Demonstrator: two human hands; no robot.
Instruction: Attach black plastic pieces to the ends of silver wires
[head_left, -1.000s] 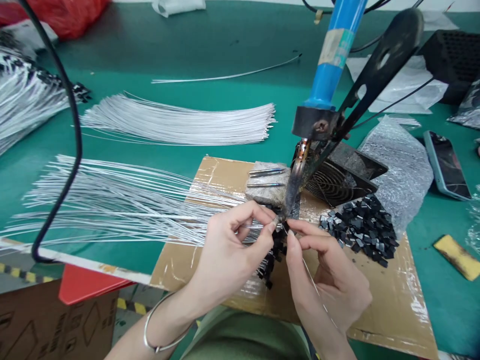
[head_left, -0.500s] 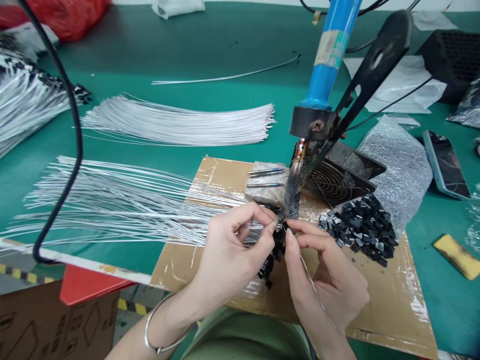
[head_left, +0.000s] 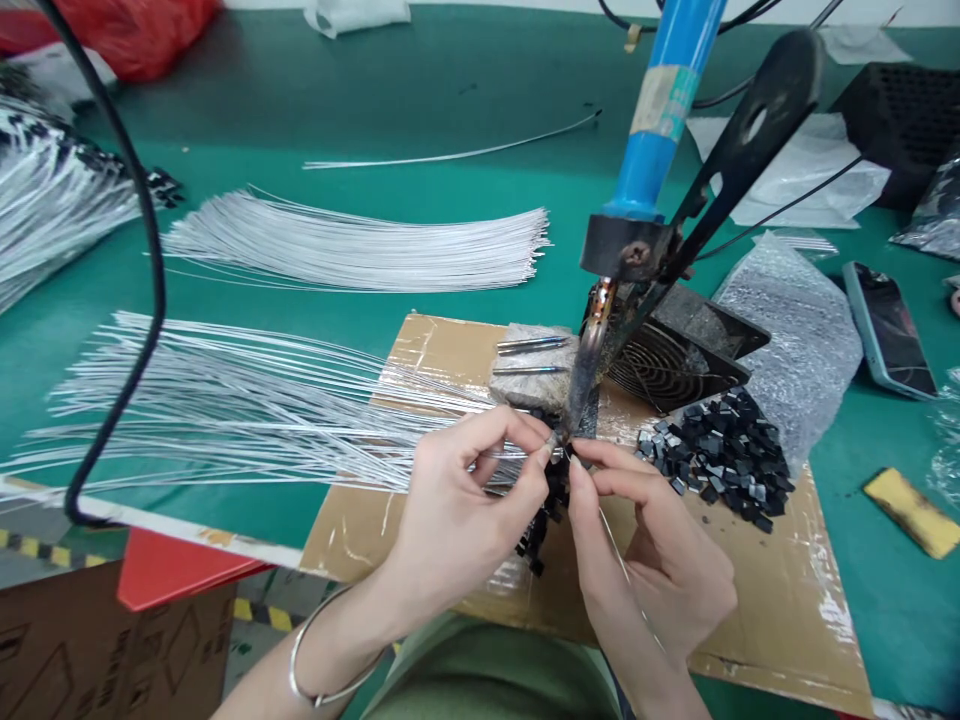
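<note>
A green worktable [head_left: 465,185] spans most of the frame, and from my remote seat I see a sheet of brown cardboard [head_left: 787,600] lying on it from the centre to the lower right. Loose white wires [head_left: 262,400] fan across the left of the frame, their right ends running beneath my left hand; a neater white bundle [head_left: 360,240] lies above them. A blue-handled soldering iron [head_left: 645,170], clamped to a black bracket [head_left: 750,130], angles down from the upper right to the centre.

My left hand [head_left: 465,500], a bangle at the wrist, pinches something too small to identify between thumb and forefinger, right at the iron's lower end. My right hand [head_left: 652,560] meets it there, thumb and forefinger pinching a thin silvery strand [head_left: 622,565] that trails back across the palm toward the lower right.

Bubble wrap [head_left: 787,330] lies right of centre, beside a black fan [head_left: 660,365] that stands behind my right hand. A phone [head_left: 892,330] rests at the right, with a pile of small black pieces [head_left: 720,450] on the cardboard to its lower left. A stained yellow sponge [head_left: 911,512] sits at the lower right. Smallest of all, slim metal rods [head_left: 532,345] lie on a greyish block [head_left: 525,388] near the centre.
</note>
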